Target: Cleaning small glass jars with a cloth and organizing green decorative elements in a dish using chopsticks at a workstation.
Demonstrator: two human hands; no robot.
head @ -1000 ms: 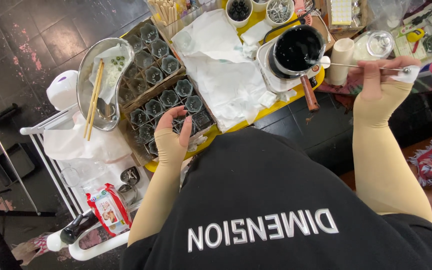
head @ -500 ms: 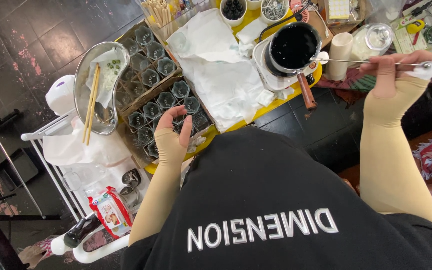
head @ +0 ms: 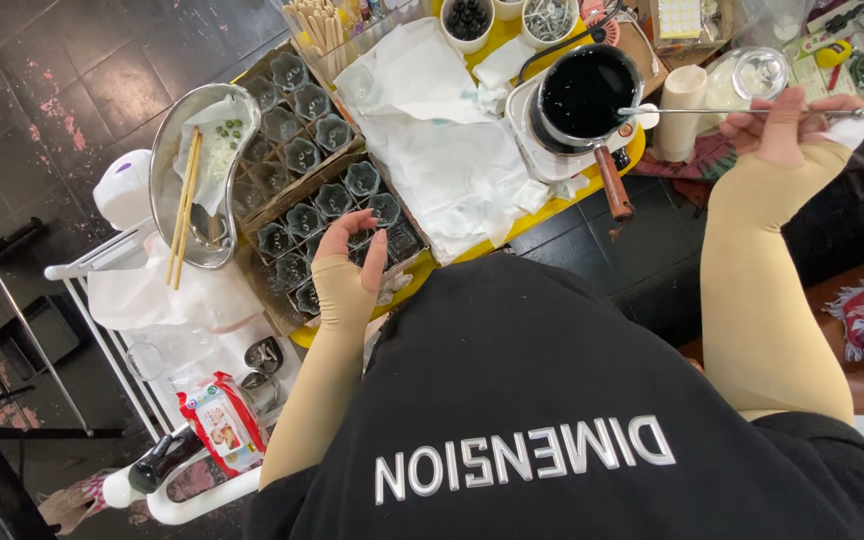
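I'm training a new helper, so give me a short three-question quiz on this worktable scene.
1. True or false: the right hand holds a long metal ladle reaching toward the pot of dark liquid.
2. What is the left hand nearest to?
A. chopsticks
B. tray of small glass cups
C. white cloth
3. What lies across the metal bowl at the table's end?

Key: 1 true; 2 B; 3 a pair of wooden chopsticks.
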